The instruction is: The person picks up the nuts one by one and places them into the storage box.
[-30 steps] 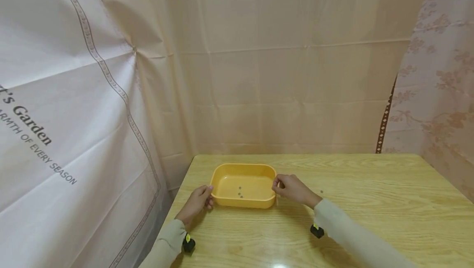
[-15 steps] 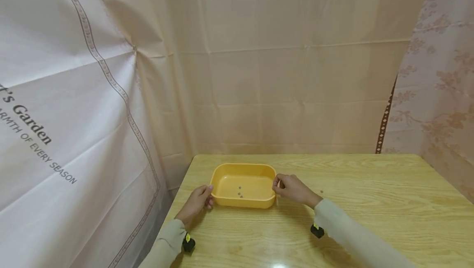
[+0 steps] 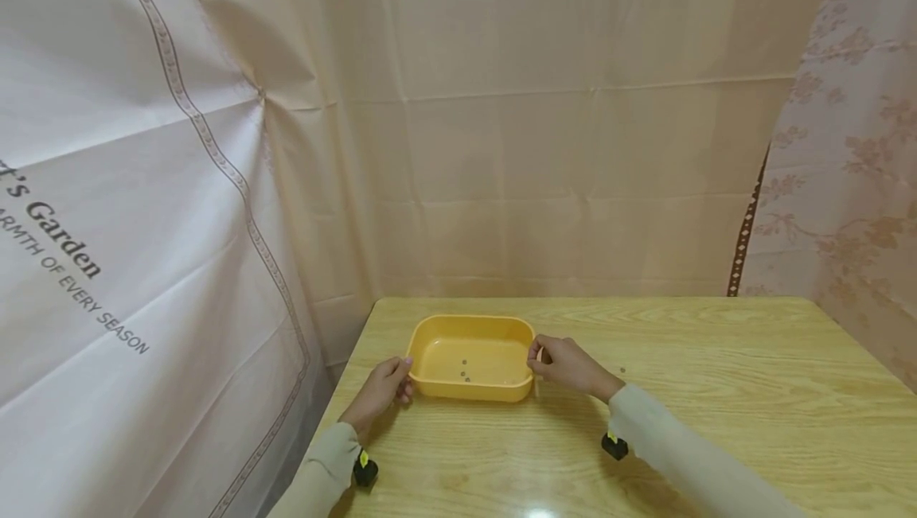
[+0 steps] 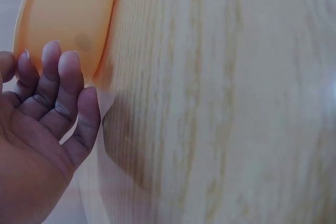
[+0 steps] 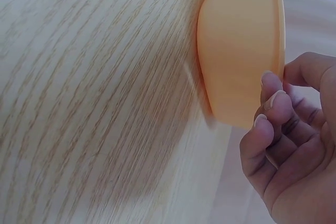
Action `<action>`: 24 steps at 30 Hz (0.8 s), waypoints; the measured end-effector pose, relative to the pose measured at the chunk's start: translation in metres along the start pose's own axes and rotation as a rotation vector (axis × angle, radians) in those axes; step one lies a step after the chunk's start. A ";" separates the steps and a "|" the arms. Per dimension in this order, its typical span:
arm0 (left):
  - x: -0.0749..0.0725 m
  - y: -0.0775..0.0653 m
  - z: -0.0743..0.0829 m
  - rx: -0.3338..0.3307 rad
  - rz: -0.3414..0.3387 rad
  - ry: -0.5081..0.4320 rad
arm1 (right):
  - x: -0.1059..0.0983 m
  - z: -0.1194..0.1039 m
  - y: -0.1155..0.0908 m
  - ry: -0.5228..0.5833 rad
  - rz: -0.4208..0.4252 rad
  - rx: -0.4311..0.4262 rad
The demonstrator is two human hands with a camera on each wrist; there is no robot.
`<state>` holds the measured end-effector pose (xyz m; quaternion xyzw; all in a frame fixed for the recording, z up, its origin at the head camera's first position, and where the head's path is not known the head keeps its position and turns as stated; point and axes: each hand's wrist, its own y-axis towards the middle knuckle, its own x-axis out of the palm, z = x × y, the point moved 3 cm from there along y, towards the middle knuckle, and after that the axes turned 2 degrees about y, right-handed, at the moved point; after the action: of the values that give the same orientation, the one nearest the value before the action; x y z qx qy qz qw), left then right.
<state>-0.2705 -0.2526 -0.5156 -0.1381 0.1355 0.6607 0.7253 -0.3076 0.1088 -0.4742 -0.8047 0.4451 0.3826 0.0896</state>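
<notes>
A shallow yellow plastic tub (image 3: 469, 392) with rounded corners stands on the table. On its floor lie three tiny grey pieces (image 3: 464, 362), perhaps metal nuts, too small to tell. My left hand (image 3: 380, 392) pinches the tub's left rim, its thumb at the rim. In the left wrist view, the other fingers (image 4: 71, 72) curve loosely by the outer wall. At the opposite end, my right hand (image 3: 571, 367) pinches the rim between thumb and index finger. The right wrist view has its remaining fingers (image 5: 257, 135) bent against or close to the outside wall; contact is unclear.
One more tiny grey piece (image 3: 622, 370) lies on the wood-grain table (image 3: 716, 391), right of the right hand. Cloth hangs behind the table, with a printed white sheet (image 3: 143, 223) on the left and a floral one (image 3: 852, 184) on the right.
</notes>
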 end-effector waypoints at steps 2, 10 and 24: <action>0.001 0.000 -0.001 0.000 0.003 0.005 | 0.000 0.001 -0.001 -0.001 -0.001 -0.001; 0.000 -0.001 0.002 0.005 -0.026 -0.011 | -0.005 0.003 -0.004 0.019 0.012 -0.003; -0.002 0.000 0.000 0.025 -0.042 -0.026 | -0.021 0.035 -0.017 -0.020 0.054 0.089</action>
<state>-0.2709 -0.2543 -0.5145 -0.1233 0.1316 0.6452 0.7424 -0.3199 0.1494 -0.4866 -0.7837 0.4825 0.3725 0.1195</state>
